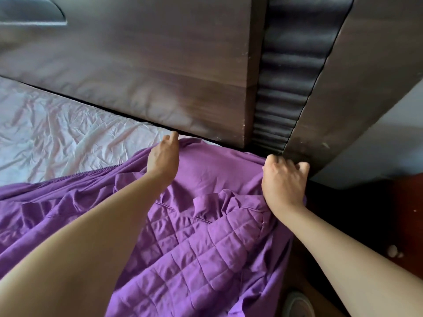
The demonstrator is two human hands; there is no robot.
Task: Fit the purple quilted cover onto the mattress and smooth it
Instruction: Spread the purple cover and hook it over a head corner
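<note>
The right hand (pixel 283 179) is curling its fingers over a corner of the purple quilted cover (pixel 194 236), gripping it at the far right corner of the mattress (pixel 57 133), just beside the dark headboard (pixel 137 65). The left hand (pixel 163 154) is clutching the cover's far edge, fingers bent round the fabric. The cover is lying rumpled over the mattress's near right part, quilted squares showing nearest, its plain gathered skirt turned up; the mattress's pale creased surface is showing at the left.
</note>
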